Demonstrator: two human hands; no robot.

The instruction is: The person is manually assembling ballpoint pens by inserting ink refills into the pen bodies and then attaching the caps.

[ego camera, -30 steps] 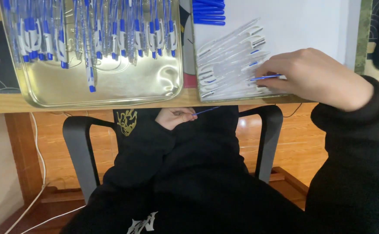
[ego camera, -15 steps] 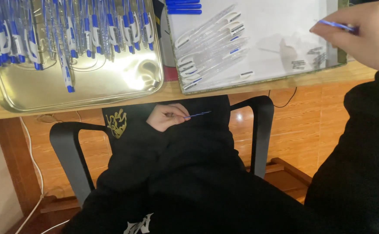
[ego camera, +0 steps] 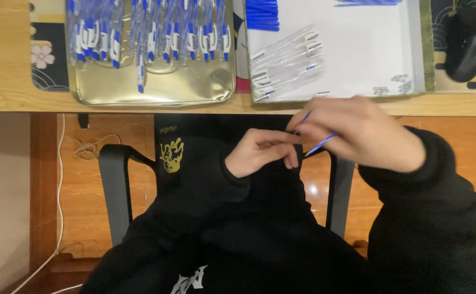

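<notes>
While both hands meet at lap level, left hand (ego camera: 262, 152) & right hand (ego camera: 360, 130) pinching a thin blue refill (ego camera: 318, 145), it could slip to the floor w/ loose grip.

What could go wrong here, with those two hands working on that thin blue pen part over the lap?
The thin blue pen refill is pinched by the right hand beside the left hand, below the desk edge and over the lap. If it slips, it would probably drop onto the black clothing or the floor. The clear plastic pen barrels lie loose near the front rim of the white tray; a reaching sleeve could knock them off.
</notes>
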